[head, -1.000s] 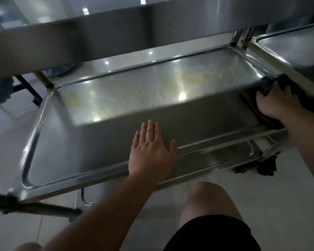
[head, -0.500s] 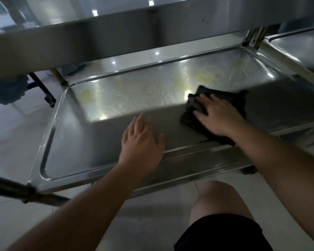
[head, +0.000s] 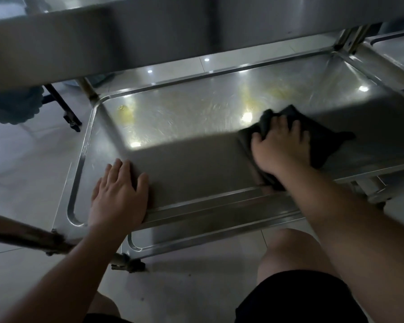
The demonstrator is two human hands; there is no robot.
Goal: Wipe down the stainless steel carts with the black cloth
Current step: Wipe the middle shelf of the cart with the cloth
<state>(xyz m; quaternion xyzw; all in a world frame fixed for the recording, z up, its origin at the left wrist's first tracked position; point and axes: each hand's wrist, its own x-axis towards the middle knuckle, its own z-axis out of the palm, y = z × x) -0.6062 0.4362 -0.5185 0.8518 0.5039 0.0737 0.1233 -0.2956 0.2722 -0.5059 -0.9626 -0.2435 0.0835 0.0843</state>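
While the left hand (head: pixel 118 194) lies flat, fingers straight, by the shelf's (head: pixel 196 127) near rim, the right hand (head: pixel 281 145) bunches the black cloth (head: pixel 324 143) mid-shelf right of centre; bare steel with yellowish stains (head: pixel 126 113) runs to the far rim, under the upper shelf (head: pixel 126 38).

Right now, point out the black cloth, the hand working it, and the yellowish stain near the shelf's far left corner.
black cloth (head: pixel 325 142): head view, bare fabric right of the knuckles.
right hand (head: pixel 281 145): head view, back of the hand, fingers curled on the cloth.
yellowish stain (head: pixel 124 113): head view, middle of the smear.
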